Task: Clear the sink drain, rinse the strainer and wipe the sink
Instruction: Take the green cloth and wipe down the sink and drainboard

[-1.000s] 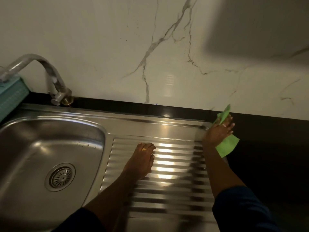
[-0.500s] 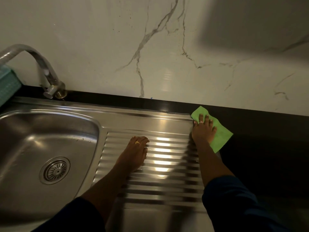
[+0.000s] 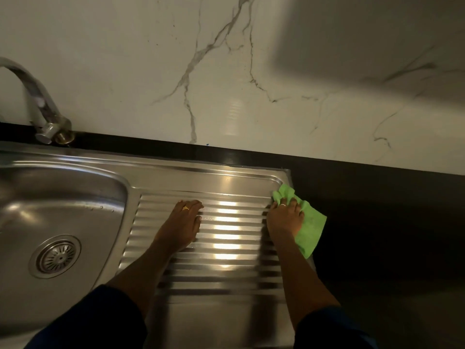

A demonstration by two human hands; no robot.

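Strainer (image 3: 56,256) sat in the sink (image 3: 75,197) drain, near left. Left hand (image 3: 183,224) lay released, palm down, fingers straight on the ribbed drainboard (image 3: 226,250), likely bracing the reach. Right hand (image 3: 285,220) clutched the green cloth (image 3: 310,230), arm extended, at the drainboard's right edge beside the dark desk (image 3: 377,210). Tap (image 3: 37,104) stood behind.

Green cloth (image 3: 310,227), ridged steel drainboard (image 3: 226,273), grey-veined white marble wall (image 3: 201,71)

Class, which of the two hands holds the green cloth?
The right hand grips the green cloth at the drainboard edge; the left hand rests flat on its ridges, empty.
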